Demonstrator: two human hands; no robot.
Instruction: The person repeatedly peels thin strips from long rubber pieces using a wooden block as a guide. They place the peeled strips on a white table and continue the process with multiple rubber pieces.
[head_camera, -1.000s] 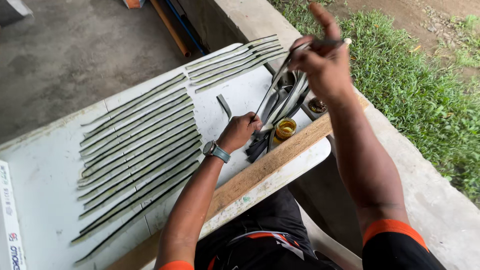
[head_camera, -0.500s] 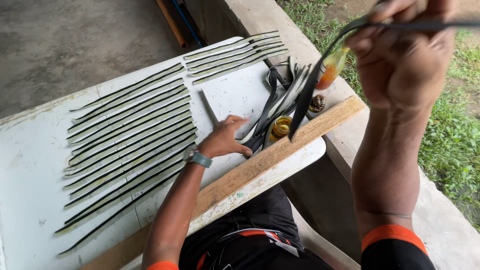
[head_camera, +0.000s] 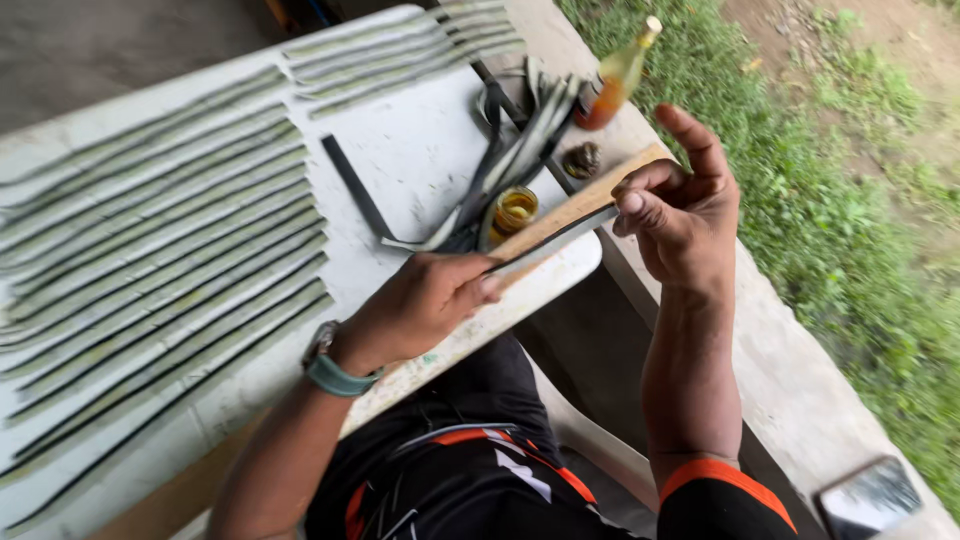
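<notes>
My left hand (head_camera: 425, 305) and my right hand (head_camera: 678, 215) pinch the two ends of one thin dark strip (head_camera: 552, 243), stretched between them over the near edge of the white board (head_camera: 420, 160). The left thumb presses the strip's near end. My right hand holds the far end between thumb and fingers, with the index finger raised. A small open jar of amber liquid (head_camera: 514, 210) sits just behind the strip, beside a pile of loose dark strips (head_camera: 505, 165).
Several long strips lie in rows (head_camera: 160, 250) across the board's left, more at the far end (head_camera: 400, 55). A wooden slat (head_camera: 590, 195), an orange-filled bottle (head_camera: 612, 80) and a dark lid (head_camera: 583, 158) are right of the pile. Concrete ledge, grass and a phone (head_camera: 870, 497) lie right.
My right hand came down from high above with the strip to board level. My left hand moved off the pile and took the strip's near end.
</notes>
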